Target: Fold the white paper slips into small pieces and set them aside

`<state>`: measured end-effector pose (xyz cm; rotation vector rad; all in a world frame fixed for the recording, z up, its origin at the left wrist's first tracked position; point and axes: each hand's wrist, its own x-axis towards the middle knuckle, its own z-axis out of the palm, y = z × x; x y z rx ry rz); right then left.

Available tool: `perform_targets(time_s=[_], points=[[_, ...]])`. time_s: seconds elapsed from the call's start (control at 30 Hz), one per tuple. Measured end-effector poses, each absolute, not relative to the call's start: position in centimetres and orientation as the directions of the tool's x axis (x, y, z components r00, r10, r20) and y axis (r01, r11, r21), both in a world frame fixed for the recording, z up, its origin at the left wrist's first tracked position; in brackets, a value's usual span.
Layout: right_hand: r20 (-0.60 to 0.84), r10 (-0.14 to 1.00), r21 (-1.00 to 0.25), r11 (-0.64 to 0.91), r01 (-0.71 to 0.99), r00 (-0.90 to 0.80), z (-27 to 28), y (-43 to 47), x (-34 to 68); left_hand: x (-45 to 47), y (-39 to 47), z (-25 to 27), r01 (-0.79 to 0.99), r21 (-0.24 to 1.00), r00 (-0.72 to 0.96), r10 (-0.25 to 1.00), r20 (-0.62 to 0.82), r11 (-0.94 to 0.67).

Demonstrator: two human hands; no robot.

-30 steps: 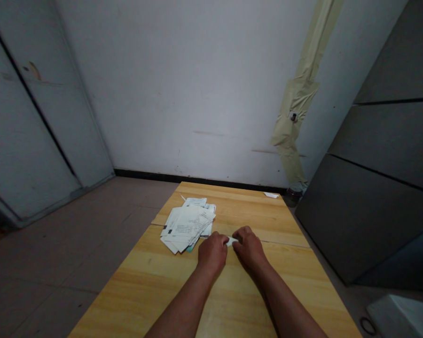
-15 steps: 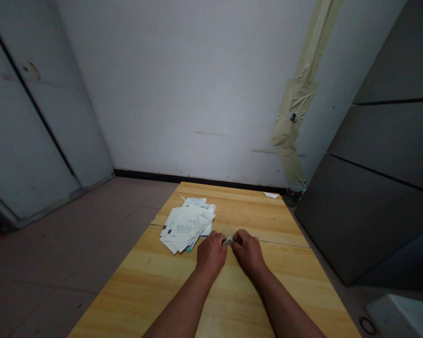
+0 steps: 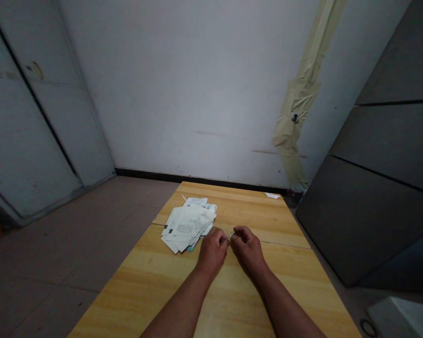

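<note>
Between my two hands is a small, narrow, whitish folded piece of paper (image 3: 230,235), mostly covered by the fingers. My left hand (image 3: 212,249) pinches its left end, and my right hand (image 3: 246,246) grips the other end. Both hands are closed and held close together over the wooden table (image 3: 183,291), near the seam across its top. Just left of my left hand lies a loose pile of printed paper sheets (image 3: 186,225), overlapping at different angles. A bit of teal shows under the pile's lower edge.
A small white scrap of paper (image 3: 271,195) lies at the table's far right corner. Beyond the table stands a white wall (image 3: 197,94) with a taped pipe (image 3: 296,103). Grey panels (image 3: 380,188) rise on the right, and a pale box (image 3: 405,317) is at the lower right.
The small paper between my hands has turned from nearly level to slanted, its right end higher. My right fingers have shifted a little; the pile stays as it was.
</note>
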<state>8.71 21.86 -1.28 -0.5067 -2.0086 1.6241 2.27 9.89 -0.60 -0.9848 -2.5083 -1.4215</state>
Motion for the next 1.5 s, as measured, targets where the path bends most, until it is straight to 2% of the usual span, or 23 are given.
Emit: perform_targets(time_s=[0.1, 0.17, 0.3, 0.63, 0.8, 1.17, 1.5], points=[[0.091, 0.588, -0.996, 0.051, -0.075, -0.803, -0.8, 21.4, 8.6, 2.3, 9.9, -0.6, 0.561, 0.759, -0.792, 0.482, 0.375, 0.332], [0.074, 0.562, -0.996, -0.002, -0.090, -0.824, -0.6, 21.3, 8.6, 2.3, 9.9, -0.6, 0.537, 0.782, -0.799, 0.489, 0.351, 0.316], [0.084, 0.520, -0.994, -0.019, -0.110, -0.850, -0.7, 21.8, 8.6, 2.5, 9.8, -0.4, 0.496, 0.824, -0.797, 0.522, 0.305, 0.275], [0.097, 0.555, -0.977, -0.103, -0.184, -0.826, -0.6, 21.9, 8.5, 1.9, 9.8, -1.6, 0.297, 0.954, -0.810, 0.541, 0.226, 0.046], [0.107, 0.564, -0.979, -0.084, -0.186, -0.819, -0.5, 21.8, 8.6, 1.8, 10.0, -2.1, 0.225, 0.974, -0.823, 0.534, 0.195, -0.011], [0.101, 0.482, -0.990, -0.041, -0.138, -0.870, -0.6, 22.1, 8.9, 1.9, 10.1, -2.1, 0.161, 0.986, -0.832, 0.532, 0.154, -0.033], [0.100, 0.422, -0.985, -0.086, -0.150, -0.901, -0.5, 22.1, 9.1, 1.9, 10.3, -2.2, 0.076, 0.993, -0.797, 0.593, 0.112, -0.085]])
